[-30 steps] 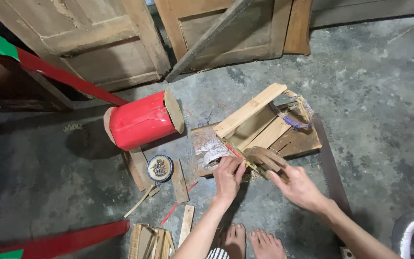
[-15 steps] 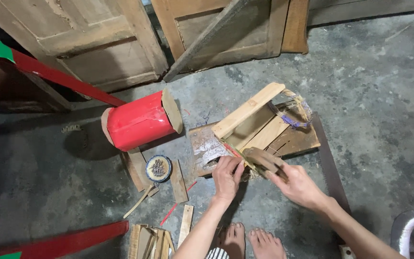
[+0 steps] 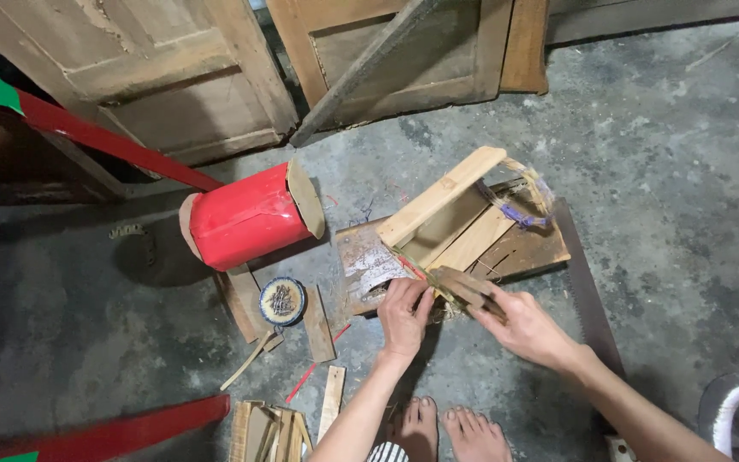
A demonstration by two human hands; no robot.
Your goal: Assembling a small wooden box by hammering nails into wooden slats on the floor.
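Concrete floor: left hand (image 3: 404,318) pinches one red stick (image 3: 410,267), right hand (image 3: 528,327) grips one wooden slat (image 3: 465,287).

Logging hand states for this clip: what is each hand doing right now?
Left hand: fingers curled, pressing on the wooden frame; whether it grips cannot be told.
Right hand: closed on thin wooden strips.
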